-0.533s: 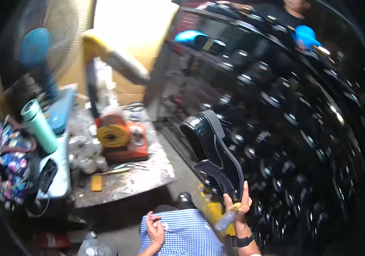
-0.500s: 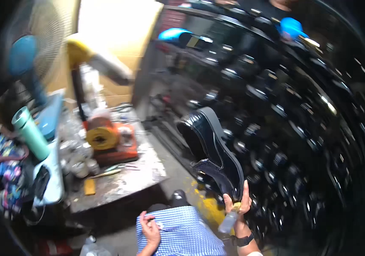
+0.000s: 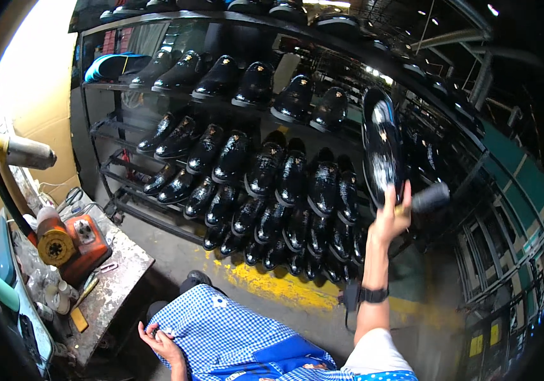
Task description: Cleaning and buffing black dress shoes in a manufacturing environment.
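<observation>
My right hand (image 3: 391,219) is raised at the right, gripping a glossy black shoe (image 3: 383,149) by one end. The shoe stands nearly upright, its shiny upper with a small gold ornament facing me. Against the same hand sits a blurred grey cylinder-shaped thing (image 3: 431,198) with a yellowish end; its kind is not clear. Low at the left, my left hand (image 3: 163,346) rests beside my blue checked apron (image 3: 221,330), fingers loosely bent and apart, with nothing visible in them.
A metal rack (image 3: 110,171) ahead holds rows of similar black shoes (image 3: 262,168). At the left, a worn workbench (image 3: 122,267) carries an orange machine (image 3: 88,244) and a yellow-headed lamp-like arm (image 3: 21,151). Green metal frames (image 3: 513,171) stand at the right.
My view has swung right, toward the rack. My right hand has lifted the shoe higher, and its upper now faces me instead of its side. My left hand stays low by the apron.
</observation>
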### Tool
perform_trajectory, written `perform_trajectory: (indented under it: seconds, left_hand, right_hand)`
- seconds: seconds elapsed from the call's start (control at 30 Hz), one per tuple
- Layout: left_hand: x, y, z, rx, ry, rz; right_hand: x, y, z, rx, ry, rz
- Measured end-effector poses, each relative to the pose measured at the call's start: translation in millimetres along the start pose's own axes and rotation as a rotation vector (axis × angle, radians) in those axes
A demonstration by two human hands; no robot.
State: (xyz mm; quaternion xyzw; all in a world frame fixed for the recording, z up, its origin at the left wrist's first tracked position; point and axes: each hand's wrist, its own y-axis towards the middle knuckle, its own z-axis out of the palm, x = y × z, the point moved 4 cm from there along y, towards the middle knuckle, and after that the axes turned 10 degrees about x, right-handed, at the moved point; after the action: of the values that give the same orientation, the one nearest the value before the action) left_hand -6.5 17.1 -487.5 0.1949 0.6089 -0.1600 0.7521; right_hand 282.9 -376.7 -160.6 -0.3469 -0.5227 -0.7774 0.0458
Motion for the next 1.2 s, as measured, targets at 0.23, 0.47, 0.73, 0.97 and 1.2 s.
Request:
perform_trajectory:
  seconds: [0.23,0.47,0.73,0.97,1.2]
  left_hand:
    - [-2,-1,-13,-0.055,0.07,0.068]
    - [5,-2,-13,-0.065,0.053,0.039]
    - [6,2,-10,-0.045,0.083,0.033]
    - [5,-4,-3,-0.031,0.17,-0.02]
    - [-13,3,11,0.028,0.213,-0.03]
  right_hand:
    - [-37,86,74,0.406,-0.041,0.627]
    - [-74,89,-19,-0.131,-0.066,0.264]
    - [-75,108,-2,0.028,0.39,0.808]
    - [-44,-43,-55,0.12,0.97,0.682]
    - [-41,-172,-59,0.62,1.312,1.201]
